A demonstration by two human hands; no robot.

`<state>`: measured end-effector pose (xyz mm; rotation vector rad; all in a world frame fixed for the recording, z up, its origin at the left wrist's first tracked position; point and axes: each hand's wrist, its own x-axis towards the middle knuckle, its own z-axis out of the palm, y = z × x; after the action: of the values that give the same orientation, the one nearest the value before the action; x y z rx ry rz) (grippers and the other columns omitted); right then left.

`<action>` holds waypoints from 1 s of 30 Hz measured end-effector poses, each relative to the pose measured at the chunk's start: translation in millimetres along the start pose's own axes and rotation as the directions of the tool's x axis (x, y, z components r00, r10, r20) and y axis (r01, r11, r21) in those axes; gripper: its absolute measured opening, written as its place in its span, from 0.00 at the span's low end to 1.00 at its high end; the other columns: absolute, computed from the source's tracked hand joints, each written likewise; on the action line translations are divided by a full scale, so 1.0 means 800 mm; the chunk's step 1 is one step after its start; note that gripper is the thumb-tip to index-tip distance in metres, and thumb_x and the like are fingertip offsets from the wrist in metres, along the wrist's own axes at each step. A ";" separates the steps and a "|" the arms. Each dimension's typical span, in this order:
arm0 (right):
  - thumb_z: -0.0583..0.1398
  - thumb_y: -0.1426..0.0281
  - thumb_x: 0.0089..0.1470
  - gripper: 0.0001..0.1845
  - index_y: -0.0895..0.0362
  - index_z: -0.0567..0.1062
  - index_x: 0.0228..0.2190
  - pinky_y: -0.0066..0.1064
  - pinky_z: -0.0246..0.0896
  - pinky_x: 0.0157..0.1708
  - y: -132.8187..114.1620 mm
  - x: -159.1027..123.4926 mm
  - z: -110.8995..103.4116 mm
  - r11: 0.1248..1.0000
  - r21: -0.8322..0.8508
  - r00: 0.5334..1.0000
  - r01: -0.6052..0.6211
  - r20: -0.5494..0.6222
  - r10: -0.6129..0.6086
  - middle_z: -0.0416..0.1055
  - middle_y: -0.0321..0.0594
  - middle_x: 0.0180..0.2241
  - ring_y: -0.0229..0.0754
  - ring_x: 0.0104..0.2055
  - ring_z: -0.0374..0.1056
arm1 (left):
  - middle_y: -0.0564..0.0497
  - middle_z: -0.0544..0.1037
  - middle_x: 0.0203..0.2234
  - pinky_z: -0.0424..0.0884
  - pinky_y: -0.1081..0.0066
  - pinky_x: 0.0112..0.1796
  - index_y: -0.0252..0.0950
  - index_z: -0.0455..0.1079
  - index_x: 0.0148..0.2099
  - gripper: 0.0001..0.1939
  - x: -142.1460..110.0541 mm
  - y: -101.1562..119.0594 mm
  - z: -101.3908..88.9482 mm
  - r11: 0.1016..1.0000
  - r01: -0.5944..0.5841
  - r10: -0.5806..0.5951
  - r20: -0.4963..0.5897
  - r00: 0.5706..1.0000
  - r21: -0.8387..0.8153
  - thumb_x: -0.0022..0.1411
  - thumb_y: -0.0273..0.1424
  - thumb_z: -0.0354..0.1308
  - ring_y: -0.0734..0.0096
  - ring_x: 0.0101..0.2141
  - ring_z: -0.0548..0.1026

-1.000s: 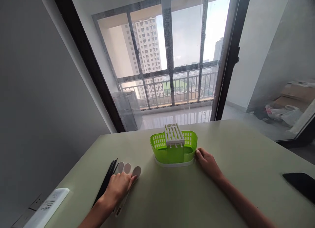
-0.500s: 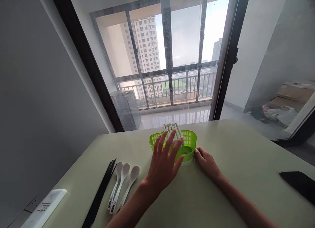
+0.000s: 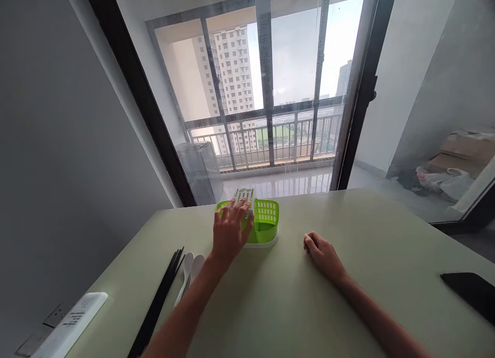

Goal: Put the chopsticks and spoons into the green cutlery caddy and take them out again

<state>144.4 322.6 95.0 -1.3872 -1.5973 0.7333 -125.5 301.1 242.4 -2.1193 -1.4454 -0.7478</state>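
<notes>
The basket (image 3: 266,237) has slid left across the bench (image 3: 286,301), away from the right hand (image 3: 322,252), since half a second ago. The left hand (image 3: 229,233) now lies over the basket's white rack (image 3: 245,194), fingers slightly spread and bent; whether they pinch it, I cannot tell. The right hand rests right of the basket, fingers curled in. Left of the basket and nearer lie spoons (image 3: 187,265), then chopsticks (image 3: 160,301).

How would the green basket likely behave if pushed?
The green basket looks like thin, perforated plastic, so probably light and fairly stiff. Its broad white base suggests sliding on the smooth table rather than tipping, though the raised white rack may add top weight.
</notes>
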 end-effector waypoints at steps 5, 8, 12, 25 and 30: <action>0.48 0.50 0.63 0.25 0.51 0.68 0.24 0.31 0.59 0.32 -0.002 0.000 0.001 1.000 0.006 1.000 -0.004 -0.001 0.004 0.71 0.36 0.22 0.43 0.27 0.67 | 0.49 0.73 0.62 0.61 0.59 0.58 0.40 0.69 0.58 0.18 -0.008 -0.083 -0.014 0.987 0.141 -0.142 0.005 0.990 0.072 0.72 0.39 0.49 0.57 0.65 0.63; 0.48 0.49 0.62 0.25 0.51 0.68 0.24 0.31 0.59 0.31 -0.004 0.000 0.002 1.000 0.009 1.000 -0.004 -0.004 0.004 0.71 0.36 0.22 0.43 0.26 0.67 | 0.49 0.73 0.62 0.61 0.60 0.57 0.41 0.68 0.59 0.18 -0.017 -0.126 -0.026 0.974 0.190 -0.191 -0.001 0.982 0.128 0.72 0.39 0.48 0.58 0.65 0.63; 0.48 0.48 0.62 0.26 0.51 0.68 0.24 0.32 0.59 0.31 -0.005 -0.001 0.003 1.000 0.010 1.000 0.000 -0.003 0.000 0.71 0.37 0.22 0.44 0.26 0.67 | 0.47 0.71 0.63 0.61 0.59 0.57 0.41 0.68 0.60 0.19 -0.029 -0.164 -0.042 0.954 0.227 -0.235 0.018 0.972 0.198 0.72 0.39 0.47 0.56 0.65 0.63; 0.47 0.47 0.62 0.26 0.51 0.67 0.24 0.32 0.59 0.30 -0.001 0.001 0.005 1.000 -0.001 1.000 -0.002 0.022 0.002 0.69 0.36 0.21 0.44 0.25 0.65 | 0.38 0.61 0.68 0.51 0.49 0.65 0.37 0.60 0.65 0.25 -0.057 -0.152 -0.050 0.960 0.229 -0.212 -0.116 0.970 0.160 0.71 0.41 0.48 0.49 0.69 0.54; 0.47 0.48 0.63 0.26 0.51 0.67 0.25 0.32 0.59 0.31 -0.003 -0.001 0.004 1.000 -0.003 0.999 -0.005 0.032 0.005 0.69 0.36 0.22 0.43 0.25 0.65 | 0.42 0.73 0.55 0.65 0.60 0.57 0.40 0.67 0.55 0.15 -0.095 -0.056 -0.045 0.976 0.135 -0.121 0.095 0.988 -0.170 0.70 0.31 0.46 0.59 0.56 0.70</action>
<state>140.5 321.4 95.7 -1.3887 -1.6204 0.7598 -196.4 240.8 222.3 -2.2287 -1.6276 -0.8722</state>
